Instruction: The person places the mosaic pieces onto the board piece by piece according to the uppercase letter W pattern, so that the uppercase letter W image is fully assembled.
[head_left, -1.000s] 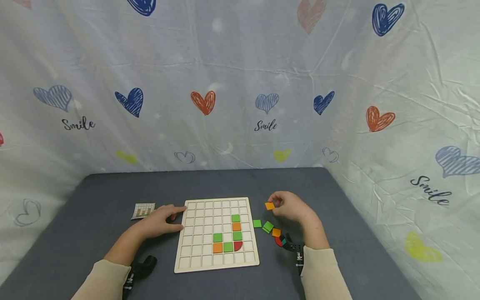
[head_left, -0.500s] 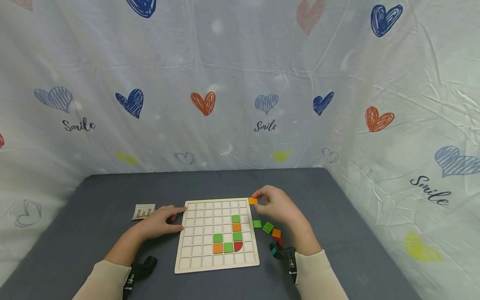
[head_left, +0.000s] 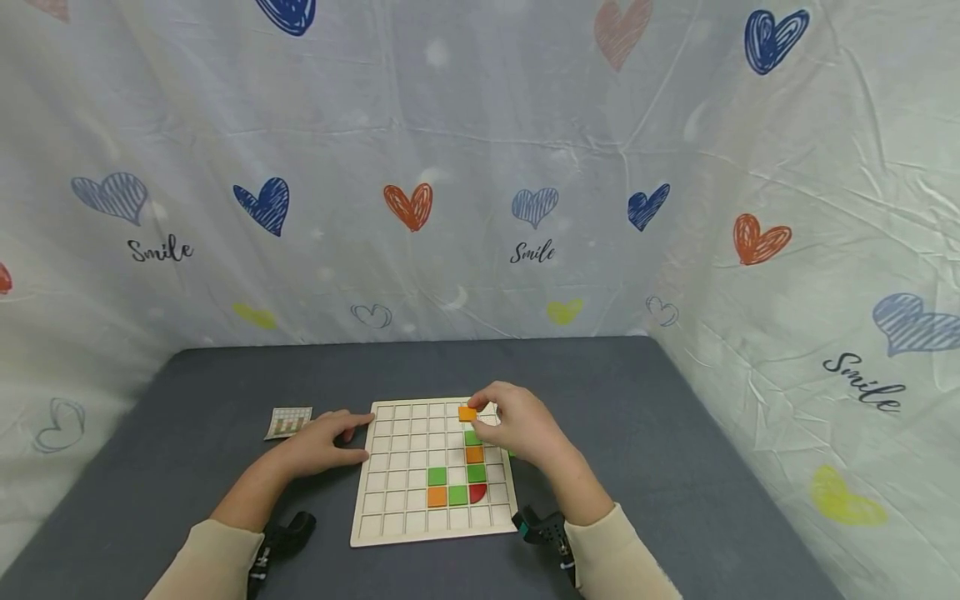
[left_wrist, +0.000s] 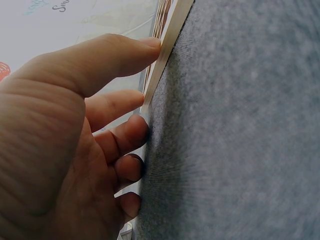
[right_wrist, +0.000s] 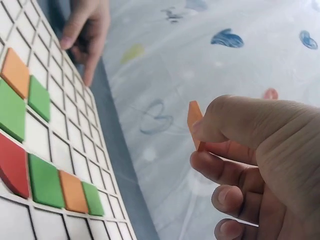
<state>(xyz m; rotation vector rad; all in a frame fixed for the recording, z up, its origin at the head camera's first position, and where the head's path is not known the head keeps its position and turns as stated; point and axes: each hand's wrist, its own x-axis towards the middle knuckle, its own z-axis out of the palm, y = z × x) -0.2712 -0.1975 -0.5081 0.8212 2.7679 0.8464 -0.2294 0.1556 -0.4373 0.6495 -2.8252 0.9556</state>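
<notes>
A pale wooden grid board [head_left: 397,481] lies on the dark table. Square green and orange tiles and a rounded red tile [head_left: 477,493] sit in some of its cells. The right hand [head_left: 525,425] pinches an orange square tile [right_wrist: 194,125] between thumb and fingers, held above the upper right part of the board, over the column with a green tile [head_left: 472,437]. At the board's left edge the left hand [head_left: 326,442] rests thumb and index fingertip against the rim, the thumb [left_wrist: 142,47] touching the wooden side; its other fingers are bent toward the table.
A small printed card [head_left: 288,422] lies left of the board, beyond the left hand. One green tile [head_left: 512,453] shows just past the board's right edge; the right arm covers the area behind it. A patterned curtain [head_left: 457,275] hangs behind the table [head_left: 420,367].
The right hand has carried the orange tile leftward from the table beside the board to over its upper right cells. The left hand has stayed at the board's left edge.
</notes>
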